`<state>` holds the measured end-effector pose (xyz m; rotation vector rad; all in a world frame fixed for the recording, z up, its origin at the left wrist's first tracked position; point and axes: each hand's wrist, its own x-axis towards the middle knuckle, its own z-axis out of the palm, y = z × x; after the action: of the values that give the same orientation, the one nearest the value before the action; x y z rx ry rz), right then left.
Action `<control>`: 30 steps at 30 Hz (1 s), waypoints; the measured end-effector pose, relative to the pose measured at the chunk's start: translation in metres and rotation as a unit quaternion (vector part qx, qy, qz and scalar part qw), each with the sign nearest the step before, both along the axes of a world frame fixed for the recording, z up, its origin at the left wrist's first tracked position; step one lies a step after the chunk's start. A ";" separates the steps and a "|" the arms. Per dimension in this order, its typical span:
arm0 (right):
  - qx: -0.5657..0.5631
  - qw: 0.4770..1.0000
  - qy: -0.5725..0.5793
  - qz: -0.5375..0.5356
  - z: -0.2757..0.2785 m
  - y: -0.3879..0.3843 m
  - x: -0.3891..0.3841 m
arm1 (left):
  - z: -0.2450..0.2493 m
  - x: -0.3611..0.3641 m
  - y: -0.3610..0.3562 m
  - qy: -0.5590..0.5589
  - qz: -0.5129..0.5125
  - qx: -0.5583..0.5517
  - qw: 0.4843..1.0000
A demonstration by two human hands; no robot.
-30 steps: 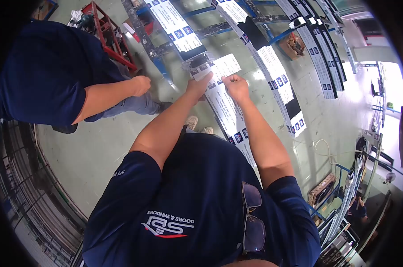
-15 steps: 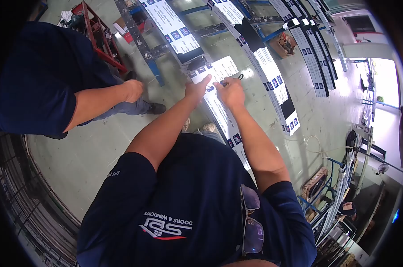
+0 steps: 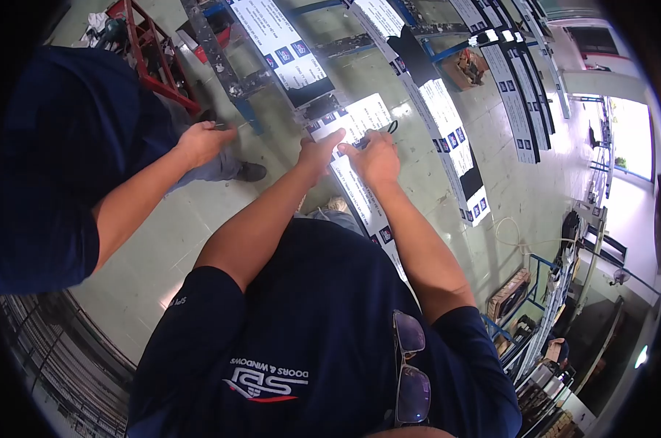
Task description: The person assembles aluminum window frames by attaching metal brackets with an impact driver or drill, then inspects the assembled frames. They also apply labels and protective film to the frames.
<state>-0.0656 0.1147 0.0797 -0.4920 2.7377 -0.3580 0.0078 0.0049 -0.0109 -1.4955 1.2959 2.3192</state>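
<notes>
A long white profile (image 3: 358, 191), wrapped in film printed with blue logos, runs from beside my body towards the frame joint ahead. My left hand (image 3: 319, 155) grips its left edge, the thumb lying on the printed face. Close beside it, my right hand (image 3: 375, 158) is closed over the same profile, thumb pointing at the left one. A small dark tool sits in the right hand, mostly hidden by the fingers; a thin black loop (image 3: 394, 127) sticks out beyond them. Past my hands, a crosswise printed piece (image 3: 370, 111) meets another wrapped profile (image 3: 279, 44).
A co-worker's hand (image 3: 203, 142) is at the left, near a red tool rack (image 3: 152, 55). Another wrapped profile (image 3: 447, 135) lies to the right, with several more (image 3: 516, 102) beyond. Blue-legged supports (image 3: 246, 113) stand under the work. A pale hose (image 3: 516, 237) lies on the floor.
My right hand has shifted slightly left, and its thumb is now closer to my left hand. The co-worker at the left has moved their forearm and raised their hand a little.
</notes>
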 end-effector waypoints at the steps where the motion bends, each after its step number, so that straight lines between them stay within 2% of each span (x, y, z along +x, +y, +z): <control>1: -0.001 1.000 0.004 0.010 -0.001 0.000 -0.001 | -0.002 0.001 0.001 0.016 0.016 0.008 1.000; 8: 0.008 1.000 0.001 0.028 -0.001 0.000 -0.007 | -0.004 0.001 0.007 0.004 0.034 -0.043 0.999; 10: 0.041 0.998 -0.030 0.025 0.004 -0.003 -0.009 | -0.012 0.001 0.007 0.053 0.039 -0.042 0.997; 13: 0.024 0.999 -0.024 0.026 0.003 -0.001 -0.010 | -0.028 0.003 0.010 0.074 0.045 -0.053 0.995; 16: 0.029 0.999 -0.031 0.029 0.002 -0.002 -0.012 | -0.036 0.004 0.008 0.031 0.015 -0.065 0.997; 18: 0.021 0.999 -0.029 0.022 0.002 -0.001 -0.011 | -0.035 0.003 0.006 0.097 0.020 -0.071 0.993; 20: 0.011 0.999 -0.029 0.016 0.004 0.000 -0.011 | -0.030 0.004 0.005 0.083 0.011 -0.086 0.993; 22: 0.021 0.999 -0.036 0.021 0.006 -0.001 -0.011 | -0.023 0.005 0.003 0.143 -0.008 -0.135 0.980; 23: 0.024 0.999 -0.036 0.020 0.006 -0.001 -0.010 | -0.021 0.004 0.004 0.098 -0.004 -0.141 0.985; 25: 0.018 0.999 -0.039 0.015 0.006 0.001 -0.010 | -0.016 0.005 0.003 0.088 0.004 -0.093 0.992; 27: 0.019 0.999 -0.038 0.017 0.006 0.001 -0.010 | -0.035 0.003 0.001 0.069 -0.012 -0.089 0.994; 29: 0.014 0.999 -0.037 0.009 0.004 0.003 -0.010 | -0.048 0.003 -0.004 0.118 -0.010 -0.080 0.990; 30: 0.014 0.999 -0.035 0.014 0.002 0.003 -0.010 | -0.036 0.002 -0.004 0.115 -0.022 -0.089 0.989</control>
<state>-0.0754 0.1182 0.0817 -0.4991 2.6613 -0.3234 0.0100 0.0009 -0.0467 -1.2560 1.6125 2.4640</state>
